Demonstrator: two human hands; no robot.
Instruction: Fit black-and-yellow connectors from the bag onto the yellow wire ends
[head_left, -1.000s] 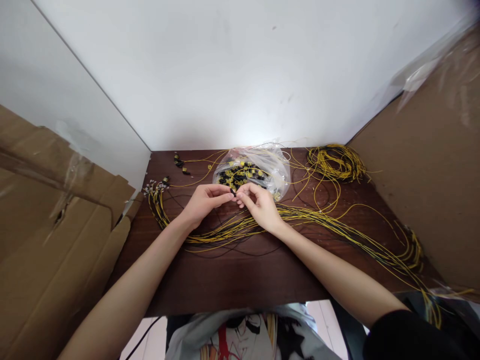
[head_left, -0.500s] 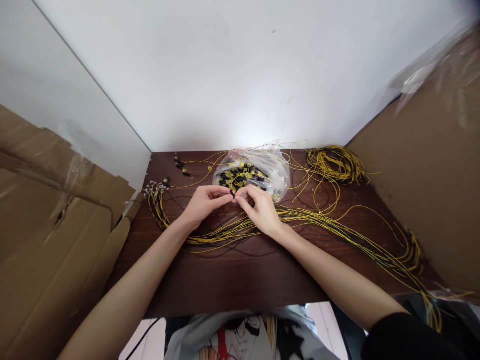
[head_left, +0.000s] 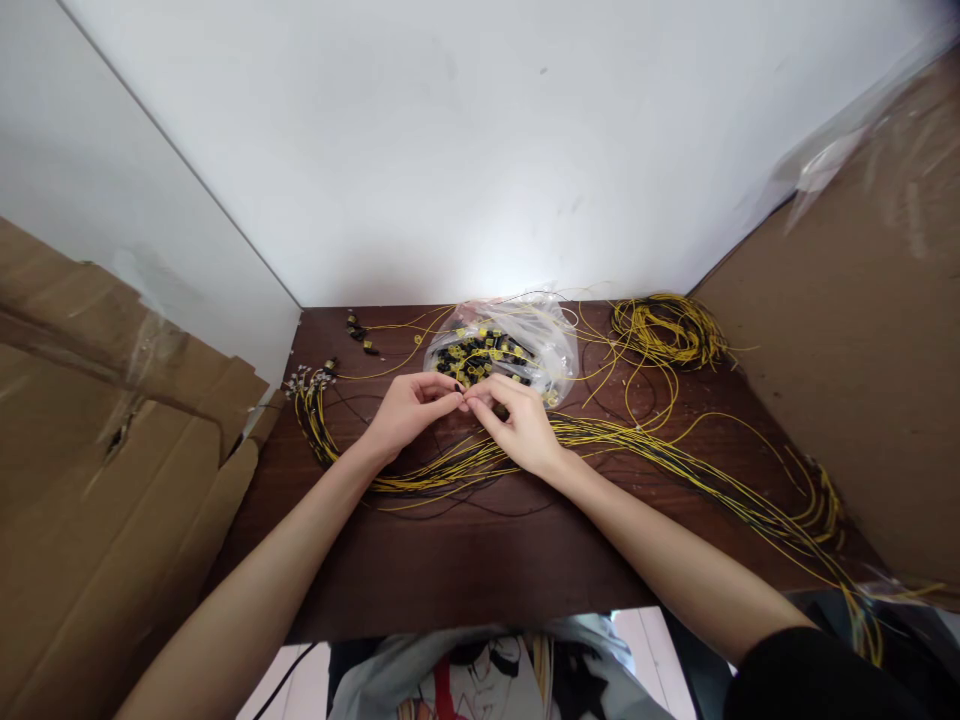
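Note:
My left hand [head_left: 409, 410] and my right hand [head_left: 517, 420] meet fingertip to fingertip over the dark wooden table [head_left: 465, 550]. Both are pinched shut around a tiny black part [head_left: 459, 388] and a thin wire end between them. Just behind the fingers lies a clear plastic bag [head_left: 510, 345] holding several small black and yellow connectors. A long bundle of yellow and black wires [head_left: 637, 445] runs under my right hand and off to the right.
A coil of yellow wire [head_left: 667, 330] lies at the back right. Finished wire ends with connectors [head_left: 307, 385] fan out at the left edge; a few loose black parts [head_left: 360, 330] sit behind them. Cardboard [head_left: 112, 450] flanks the table on the left and right; a white wall stands behind.
Both hands stay pinched together; they have shifted slightly away from me, toward the bag, with small finger movements.

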